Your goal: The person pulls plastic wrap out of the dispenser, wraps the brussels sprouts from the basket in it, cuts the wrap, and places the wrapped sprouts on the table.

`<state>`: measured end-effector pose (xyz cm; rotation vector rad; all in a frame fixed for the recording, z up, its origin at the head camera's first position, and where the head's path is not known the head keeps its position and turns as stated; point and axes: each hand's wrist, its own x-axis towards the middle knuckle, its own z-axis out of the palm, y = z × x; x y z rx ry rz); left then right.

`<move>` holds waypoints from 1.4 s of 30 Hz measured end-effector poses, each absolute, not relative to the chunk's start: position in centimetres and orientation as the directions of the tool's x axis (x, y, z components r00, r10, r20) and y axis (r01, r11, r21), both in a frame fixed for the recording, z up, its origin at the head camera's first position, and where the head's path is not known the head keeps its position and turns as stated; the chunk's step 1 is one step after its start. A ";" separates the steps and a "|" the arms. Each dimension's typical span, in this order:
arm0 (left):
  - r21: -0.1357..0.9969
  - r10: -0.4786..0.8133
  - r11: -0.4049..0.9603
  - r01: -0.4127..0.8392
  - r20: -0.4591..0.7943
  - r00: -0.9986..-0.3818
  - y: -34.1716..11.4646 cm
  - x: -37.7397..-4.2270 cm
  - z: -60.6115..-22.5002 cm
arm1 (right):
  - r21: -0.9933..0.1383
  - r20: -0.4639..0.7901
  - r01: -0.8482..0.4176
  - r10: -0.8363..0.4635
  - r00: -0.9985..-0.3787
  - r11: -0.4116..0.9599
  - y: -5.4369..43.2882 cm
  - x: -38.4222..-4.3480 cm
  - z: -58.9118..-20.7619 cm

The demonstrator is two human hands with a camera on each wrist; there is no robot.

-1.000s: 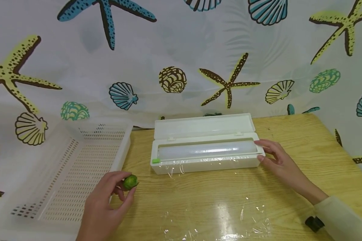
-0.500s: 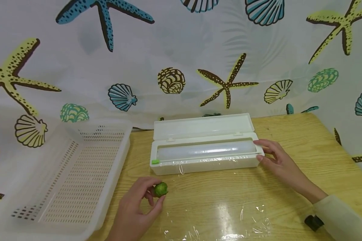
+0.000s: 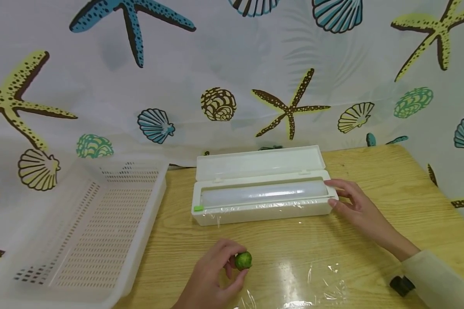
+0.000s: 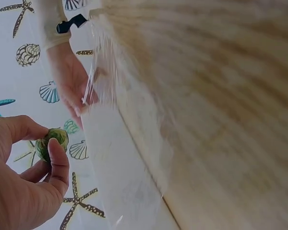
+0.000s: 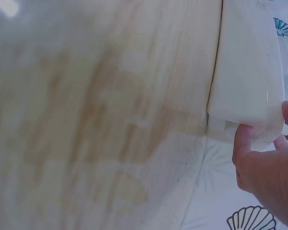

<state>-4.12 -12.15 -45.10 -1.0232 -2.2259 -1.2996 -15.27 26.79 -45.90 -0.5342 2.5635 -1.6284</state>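
Observation:
My left hand (image 3: pixel 212 274) pinches a small green Brussels sprout (image 3: pixel 243 260) between thumb and fingers, over the near middle of the table. In the left wrist view the sprout's leafy surface (image 4: pixel 60 136) shows beside the thumb. A white cling film dispenser (image 3: pixel 263 212) lies with its lid (image 3: pixel 261 164) raised and a roll of film (image 3: pixel 263 192) inside. At its right end, my right hand (image 3: pixel 355 210) grips the box with thumb in front and fingers behind. From the box's front, a clear sheet of cling film (image 3: pixel 297 274) stretches over the table toward me.
To the left stands a white perforated plastic basket (image 3: pixel 145 223). A small green slider (image 3: pixel 199 208) sits at the dispenser's left front corner. Behind the wooden table (image 3: pixel 394 193) hangs a cloth (image 3: pixel 255 51) printed with shells and starfish. A black clip-like object (image 3: pixel 402 285) is by the right sleeve.
My left hand has carried the Brussels sprout to the right and nearer to me, from beside the basket to above the film sheet. The right hand stays on the dispenser.

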 end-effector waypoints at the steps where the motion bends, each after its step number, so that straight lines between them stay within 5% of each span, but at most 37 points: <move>1: 0.597 0.407 0.303 0.743 0.624 -0.667 -12.0 -4.1 -45.3 | -0.888 0.135 -0.258 -0.320 -0.938 0.382 26.8 -15.3 -45.9; 17: 0.637 0.507 0.304 0.708 0.521 -0.686 -10.4 -4.1 -47.2 | -0.880 0.120 -0.246 -0.309 -0.943 0.406 26.7 -15.2 -45.9; 25: 0.684 0.553 0.252 0.685 0.479 -0.682 -10.1 -5.0 -52.1 | -0.891 0.126 -0.242 -0.304 -0.944 0.383 26.5 -15.1 -45.8; 42: 0.654 0.625 0.373 0.658 0.347 -0.699 -9.2 -4.8 -50.6 | -0.897 0.162 -0.271 -0.313 -0.936 0.348 26.2 -15.1 -45.8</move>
